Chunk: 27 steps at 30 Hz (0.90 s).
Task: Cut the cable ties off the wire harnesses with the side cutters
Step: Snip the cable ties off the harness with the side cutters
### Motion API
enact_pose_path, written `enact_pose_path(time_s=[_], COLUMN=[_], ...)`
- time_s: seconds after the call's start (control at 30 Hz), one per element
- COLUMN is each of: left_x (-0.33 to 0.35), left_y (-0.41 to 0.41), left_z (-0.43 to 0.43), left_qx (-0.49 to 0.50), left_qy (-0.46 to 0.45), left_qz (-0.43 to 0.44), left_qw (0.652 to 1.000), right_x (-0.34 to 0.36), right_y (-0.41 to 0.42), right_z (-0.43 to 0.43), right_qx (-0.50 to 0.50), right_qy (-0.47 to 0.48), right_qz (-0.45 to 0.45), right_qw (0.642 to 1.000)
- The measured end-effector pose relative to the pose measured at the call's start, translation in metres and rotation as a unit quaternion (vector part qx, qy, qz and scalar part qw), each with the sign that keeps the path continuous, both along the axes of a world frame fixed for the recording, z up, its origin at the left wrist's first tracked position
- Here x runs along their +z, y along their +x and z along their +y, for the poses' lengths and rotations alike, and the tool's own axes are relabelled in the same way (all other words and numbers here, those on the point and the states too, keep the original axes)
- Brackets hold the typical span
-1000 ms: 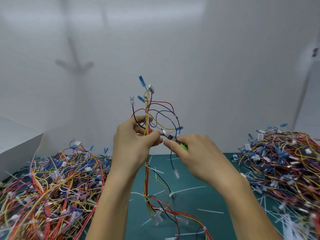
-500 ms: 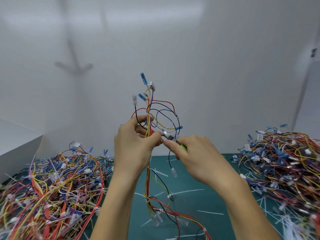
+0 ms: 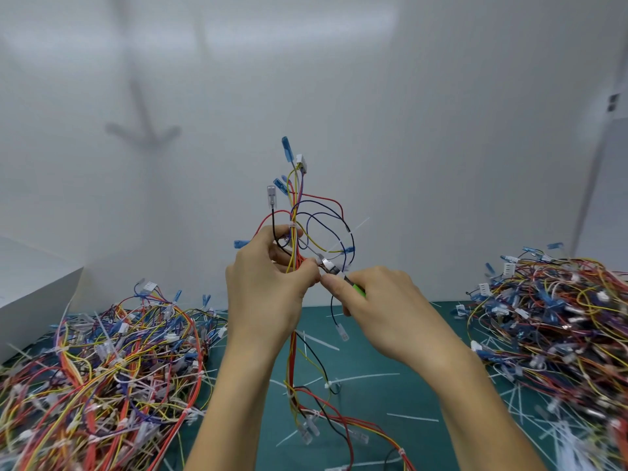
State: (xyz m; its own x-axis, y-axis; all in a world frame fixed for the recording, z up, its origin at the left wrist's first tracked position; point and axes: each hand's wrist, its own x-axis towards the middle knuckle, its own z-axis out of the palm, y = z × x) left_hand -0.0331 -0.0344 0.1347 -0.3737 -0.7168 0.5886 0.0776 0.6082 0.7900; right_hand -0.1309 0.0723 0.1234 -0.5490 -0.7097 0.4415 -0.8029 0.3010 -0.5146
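Note:
My left hand [image 3: 268, 294] grips a wire harness [image 3: 295, 205] of red, yellow, blue and black wires and holds it upright in mid-air. Its lower end trails down onto the green mat [image 3: 384, 396]. My right hand [image 3: 377, 311] holds small side cutters with a green handle [image 3: 357, 287]. The metal jaws [image 3: 327, 264] sit at the bundle right beside my left thumb. A white cable tie tail [image 3: 356, 228] sticks out up and right from the wires. Whether the jaws are closed on a tie is hard to tell.
A large heap of tied harnesses [image 3: 102, 375] lies left on the mat, another heap [image 3: 557, 321] right. Loose white tie offcuts [image 3: 367, 378] litter the mat between them. A white box [image 3: 30, 294] stands at far left. A white wall is behind.
Both hands and the harness have risen slightly and held their grip. A white tie tail now stands out to the upper right of the bundle.

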Motion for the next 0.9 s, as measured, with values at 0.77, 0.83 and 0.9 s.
enact_pose_path(time_s=[0.77, 0.83, 0.9], left_x=[0.001, 0.002, 0.002], left_y=[0.011, 0.013, 0.015], left_z=[-0.016, -0.017, -0.019], left_qx=[-0.081, -0.087, -0.092], left_qy=[0.065, 0.066, 0.068], left_qz=[-0.025, -0.031, -0.036], left_qw=[0.994, 0.994, 0.993], right_x=[0.006, 0.006, 0.007], right_y=[0.001, 0.000, -0.001], right_z=[0.008, 0.009, 0.010], right_qx=[0.013, 0.016, 0.023], right_qy=[0.035, 0.043, 0.047], right_qz=[-0.004, 0.001, 0.002], right_qw=[0.999, 0.999, 0.999])
